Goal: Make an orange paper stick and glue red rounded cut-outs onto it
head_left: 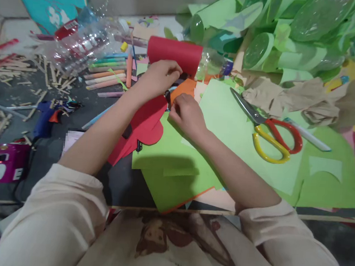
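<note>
My left hand (161,77) is curled, its fingertips pinching at the lower edge of a red paper roll (175,53) that lies across the desk. My right hand (187,114) is closed too, with thumb and fingers pinched on a small dark piece (167,96) between the two hands. I cannot make out what that piece is. Red cut paper (145,124) lies under my left wrist. An orange sheet (184,88) shows just beyond my right hand. Light green paper sheets (175,165) lie under my right forearm.
Scissors with red and yellow handles (271,134) lie on green paper at right, a white marker (308,135) beside them. Crayons (106,76), a clear plastic bottle (83,43) and wooden sticks (4,70) lie at left, with a blue glue gun (45,118). Green paper leaves (284,30) pile at back right.
</note>
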The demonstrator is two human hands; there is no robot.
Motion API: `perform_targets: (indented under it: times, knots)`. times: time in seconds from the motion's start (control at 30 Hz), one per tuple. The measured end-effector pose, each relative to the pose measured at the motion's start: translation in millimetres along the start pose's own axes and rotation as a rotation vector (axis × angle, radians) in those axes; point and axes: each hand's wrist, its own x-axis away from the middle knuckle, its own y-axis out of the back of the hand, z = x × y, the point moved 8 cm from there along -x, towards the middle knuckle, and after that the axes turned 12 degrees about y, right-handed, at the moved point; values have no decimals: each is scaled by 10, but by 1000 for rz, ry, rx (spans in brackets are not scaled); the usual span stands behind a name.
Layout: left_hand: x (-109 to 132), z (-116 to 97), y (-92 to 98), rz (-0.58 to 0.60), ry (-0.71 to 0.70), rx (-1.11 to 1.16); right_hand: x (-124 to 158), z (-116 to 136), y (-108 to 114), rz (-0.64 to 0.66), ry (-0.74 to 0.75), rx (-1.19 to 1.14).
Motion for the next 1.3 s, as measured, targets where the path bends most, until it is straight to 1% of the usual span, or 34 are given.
perform_targets:
  times: [0.1, 0.17, 0.27, 0.37, 0.5, 0.6, 0.67, 0.77, 0.93, 1.0, 1.07, 1.2, 1.3]
  knots:
    - [-64, 17, -11, 11, 23, 12, -1, 40, 49, -3, 22, -4]
    - [-19, 48, -51, 66, 62, -2, -3, 58, 71, -18, 41, -1]
    - [84, 77, -125, 179, 132, -36, -11, 75, 93, -34, 71, 16]
    - [158, 52, -134, 230, 165, -29, 12, 59, 138, -46, 83, 16]
    - [236, 20, -120, 276, 172, 52, 196, -74, 262, -107, 29, 22]
    - [296, 76, -122, 314, 199, 124, 400, -194, 247, -45, -18, 30]
    - [319, 140, -100, 301, 207, 152, 513, -244, 221, 6, -39, 36]
    - [337, 229, -49, 271, 197, 202, 599, -265, 226, 27, -53, 39]
    - [418, 276, 152, 176, 203, 240, 600, -246, 292, -15, -38, 30]
    - [475, 275, 233, 157, 214, 229, 597, -238, 319, -40, -21, 19]
    - [518, 317, 289, 147, 236, 205, 597, -232, 327, -41, -8, 13]
    - [508, 528, 368, 93, 260, 227, 597, -207, 314, -13, 14, 21]
    - [456, 725, 461, -3, 300, 274, 594, -193, 297, 1, 25, 26]
